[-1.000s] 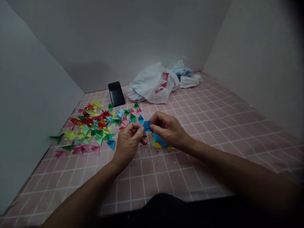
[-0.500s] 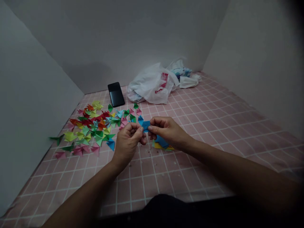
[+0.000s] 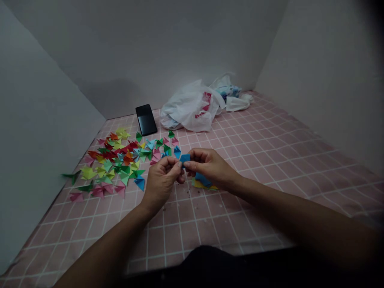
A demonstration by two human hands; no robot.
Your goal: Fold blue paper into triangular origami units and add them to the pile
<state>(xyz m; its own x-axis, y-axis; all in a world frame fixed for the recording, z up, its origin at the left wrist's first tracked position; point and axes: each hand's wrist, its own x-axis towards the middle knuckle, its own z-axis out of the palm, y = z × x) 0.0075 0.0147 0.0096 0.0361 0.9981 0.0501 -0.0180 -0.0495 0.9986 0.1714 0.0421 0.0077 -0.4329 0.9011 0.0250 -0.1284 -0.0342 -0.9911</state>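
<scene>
A small folded piece of blue paper is pinched between my two hands above the cloth. My left hand grips its left edge with thumb and fingertips. On the other side, my right hand is closed on the right edge, thumb on top. Just behind the held paper lies a blue folded paper piece. Partly hidden under my right hand is a small stack of paper, blue on top with yellow and green below.
Many folded paper pieces in several colours spread over the left of the pink checked cloth. A black phone lies behind them. Crumpled white plastic bags rest by the back wall, and pale walls rise on both sides.
The held blue paper now looks like a flatter, squarer shape between my fingers. My hands have barely moved, and the view has shifted very slightly.
</scene>
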